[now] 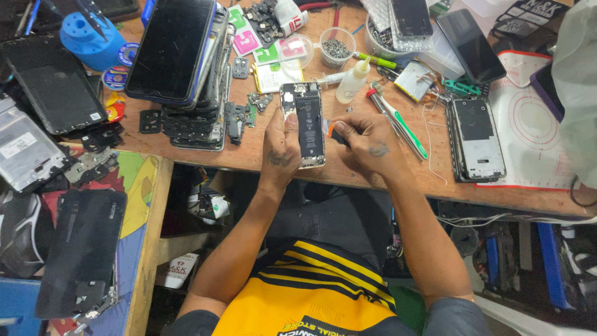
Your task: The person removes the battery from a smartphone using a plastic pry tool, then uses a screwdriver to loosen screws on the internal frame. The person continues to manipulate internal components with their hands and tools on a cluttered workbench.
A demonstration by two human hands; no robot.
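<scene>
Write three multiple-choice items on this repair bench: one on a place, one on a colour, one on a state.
1. Where does the stack of phones lie?
A. left of the opened phone
B. right of it
C. on the person's lap

2. What colour is the round stand at top left?
A. red
B. blue
C. white

3. How is the phone under the left hand?
A. sealed
B. back off, insides showing
C. boxed

Answers: 1 A, the stack sits on its left; 2 B, its body is blue; 3 B, its battery shows. The right hand holds a small tool.
</scene>
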